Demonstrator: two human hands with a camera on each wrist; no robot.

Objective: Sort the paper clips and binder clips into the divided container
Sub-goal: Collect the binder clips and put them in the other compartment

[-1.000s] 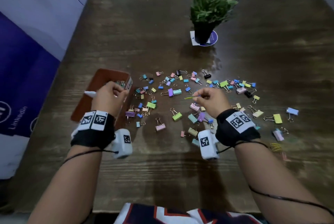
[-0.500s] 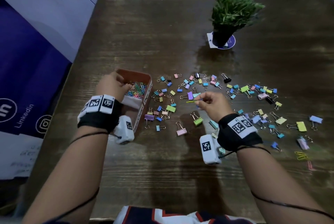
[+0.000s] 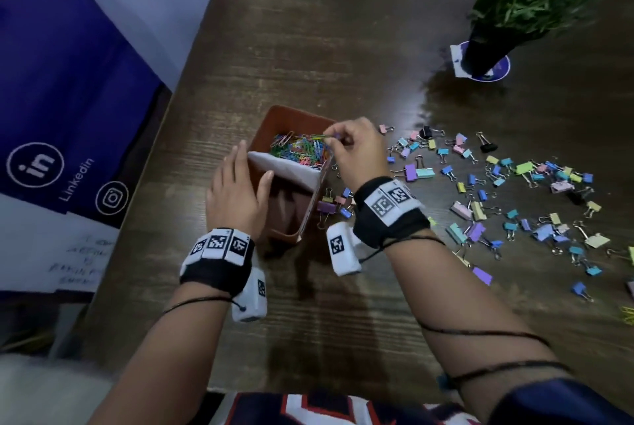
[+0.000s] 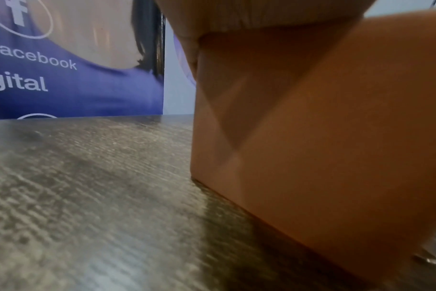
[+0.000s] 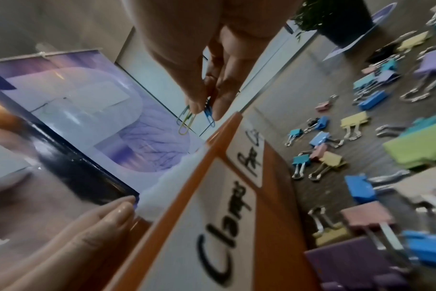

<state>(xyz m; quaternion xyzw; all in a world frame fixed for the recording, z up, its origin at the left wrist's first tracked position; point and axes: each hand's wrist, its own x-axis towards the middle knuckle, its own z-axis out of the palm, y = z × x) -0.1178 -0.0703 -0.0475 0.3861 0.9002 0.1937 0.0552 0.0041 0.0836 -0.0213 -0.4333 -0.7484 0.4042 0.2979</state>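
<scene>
Fingertips [image 5: 199, 102] of the right hand [image 3: 356, 150] pinched a few paper clips [image 5: 187, 120], green, yellow and blue, right above the far compartment of the orange divided container [image 3: 271, 122], where a bright heap of clips [image 3: 298, 150] already lay; half a second earlier that hand was out over the scatter. Over on the other side, the left hand [image 3: 236, 191] lay with straight fingers flat against the container's left wall, thumb over the near rim, where before it sat curled at the box. Binder clips [image 3: 497, 191] lay strewn across the wooden table [image 3: 343, 47] to the right, potted plant [image 3: 514, 6] beyond.
</scene>
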